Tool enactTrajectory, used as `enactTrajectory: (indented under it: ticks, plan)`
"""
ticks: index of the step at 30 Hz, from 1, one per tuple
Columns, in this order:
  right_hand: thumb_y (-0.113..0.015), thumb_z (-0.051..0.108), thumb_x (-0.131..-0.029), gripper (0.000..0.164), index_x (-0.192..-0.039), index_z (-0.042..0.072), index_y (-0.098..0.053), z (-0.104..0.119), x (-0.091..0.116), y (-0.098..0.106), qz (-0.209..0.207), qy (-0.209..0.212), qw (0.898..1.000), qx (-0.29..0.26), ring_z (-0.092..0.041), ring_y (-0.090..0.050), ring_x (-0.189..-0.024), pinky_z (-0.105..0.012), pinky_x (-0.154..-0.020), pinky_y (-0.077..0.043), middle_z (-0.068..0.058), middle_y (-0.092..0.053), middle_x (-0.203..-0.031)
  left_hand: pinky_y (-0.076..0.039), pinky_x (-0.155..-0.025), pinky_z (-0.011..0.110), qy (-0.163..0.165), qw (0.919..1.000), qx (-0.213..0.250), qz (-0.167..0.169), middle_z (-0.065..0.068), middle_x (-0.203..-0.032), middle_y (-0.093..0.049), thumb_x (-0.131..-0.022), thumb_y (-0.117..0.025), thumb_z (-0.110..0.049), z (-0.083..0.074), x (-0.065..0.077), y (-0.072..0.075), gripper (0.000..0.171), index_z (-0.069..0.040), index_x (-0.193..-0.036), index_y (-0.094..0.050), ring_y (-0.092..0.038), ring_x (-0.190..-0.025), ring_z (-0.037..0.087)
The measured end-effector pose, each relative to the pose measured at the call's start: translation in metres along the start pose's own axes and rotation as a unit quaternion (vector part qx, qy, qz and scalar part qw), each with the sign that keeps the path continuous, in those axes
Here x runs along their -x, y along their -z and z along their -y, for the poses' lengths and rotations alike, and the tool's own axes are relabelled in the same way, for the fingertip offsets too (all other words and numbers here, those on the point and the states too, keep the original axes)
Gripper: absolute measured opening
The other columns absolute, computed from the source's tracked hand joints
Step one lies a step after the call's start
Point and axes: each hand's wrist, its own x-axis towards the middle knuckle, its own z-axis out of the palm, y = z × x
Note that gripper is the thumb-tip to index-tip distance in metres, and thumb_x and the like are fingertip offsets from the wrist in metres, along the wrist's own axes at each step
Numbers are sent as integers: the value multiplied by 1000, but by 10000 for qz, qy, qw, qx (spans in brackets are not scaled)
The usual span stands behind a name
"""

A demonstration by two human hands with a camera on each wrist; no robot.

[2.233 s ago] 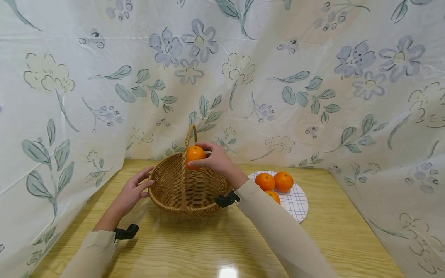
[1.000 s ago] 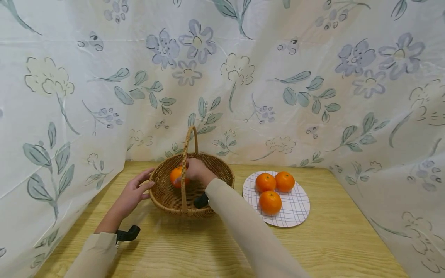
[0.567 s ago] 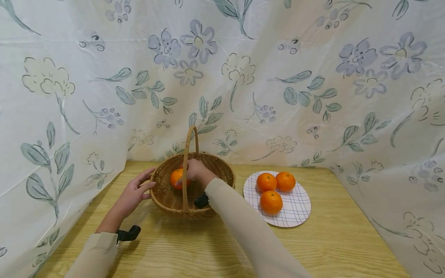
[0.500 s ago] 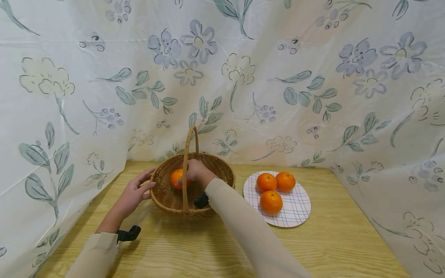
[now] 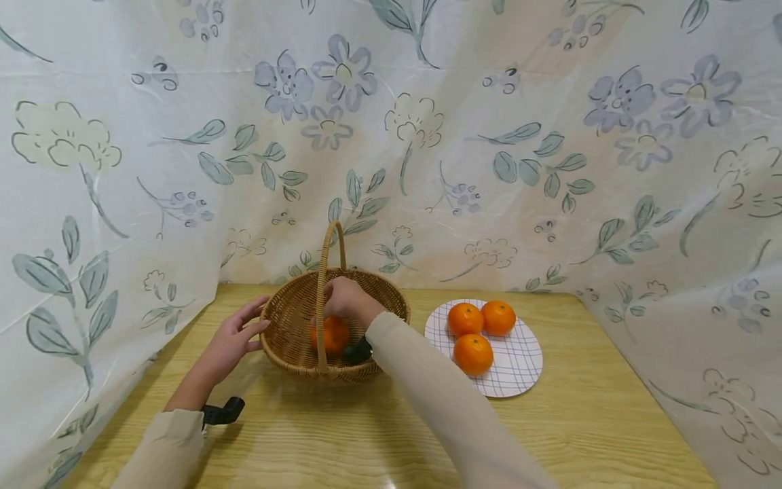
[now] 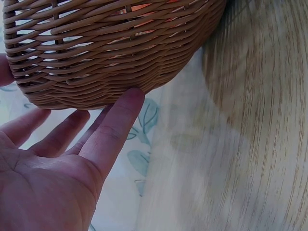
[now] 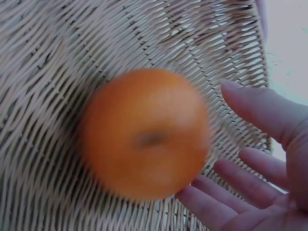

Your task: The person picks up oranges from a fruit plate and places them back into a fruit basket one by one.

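Note:
A round orange [image 7: 147,134], blurred in the right wrist view, lies loose inside the wicker basket [image 5: 293,363]. My right hand [image 5: 349,299] is inside the basket, just above and behind this orange [image 5: 332,336]. In the right wrist view, that hand's fingers [image 7: 255,183] are spread and relaxed beside the fruit; one fingertip is near or touching its lower edge. At the basket's left end, my left hand [image 5: 229,339] rests its extended fingers against the outside. The left wrist view shows those fingertips on the woven wall [image 6: 110,62].
On the table's right, a checked oval plate [image 5: 516,367] bears three oranges [image 5: 473,354]. The basket's tall handle [image 5: 322,292] arches in front of the right hand. Floral cloth [image 5: 489,170] encloses the back and sides of the wooden table [image 5: 293,435].
My right hand lowered the orange into the basket and then let go. The orange has since rolled right and toward the basket's front. The left hand stays at the basket's left end.

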Motion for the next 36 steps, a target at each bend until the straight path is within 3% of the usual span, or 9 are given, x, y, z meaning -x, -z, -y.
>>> enactTrajectory:
  ticks: [2, 9, 19, 28, 36]
  plan:
    - [-90, 32, -79, 66, -135, 7, -65, -1, 5, 4, -29, 39, 9998, -216, -25, -63, -116, -36, -96, -57, -8, -69, -126, -60, -90, 30, 7, 10000, -32, -22, 25, -163, -27, -109, -50, -33, 0, 0, -1, 64, -15, -165, -23, -49, -137, 36]
    - [-88, 26, -81, 61, -135, 10, -65, -7, 25, 28, 86, 301, 9950, -946, -24, -61, -122, -37, -99, -56, -10, -66, -133, -60, -90, 31, 25, 10000, -76, -34, 27, -162, -27, -110, -49, -33, 0, 1, -1, 65, -13, -165, -21, -43, -139, 45]
    - [-87, 36, -83, 71, -143, 12, -59, -32, 63, 64, -172, 538, 9928, -1055, -26, -58, -130, -43, -106, -52, -11, -62, -143, -61, -90, 33, 50, 9999, -99, -36, 27, -164, -25, -109, -50, -33, -2, 5, -2, 66, -14, -165, -21, -38, -142, 53]
    - [-87, 31, -84, 71, -146, 15, -56, -81, 95, 86, -618, 465, 9773, -1974, -35, -54, -138, -47, -107, -52, -10, -57, -149, -61, -89, 32, 70, 9998, -197, -70, 27, -163, -27, -110, -50, -32, -5, 6, -5, 64, -14, -165, -23, -43, -139, 48]
    - [-87, 40, -83, 74, -146, 20, -55, -123, 133, 103, -1077, 413, 9687, -2200, -35, -52, -140, -52, -112, -48, -5, -56, -150, -61, -90, 32, 108, 9996, -233, -115, 27, -163, -26, -109, -51, -34, -7, 5, -5, 66, -14, -165, -22, -42, -140, 49]
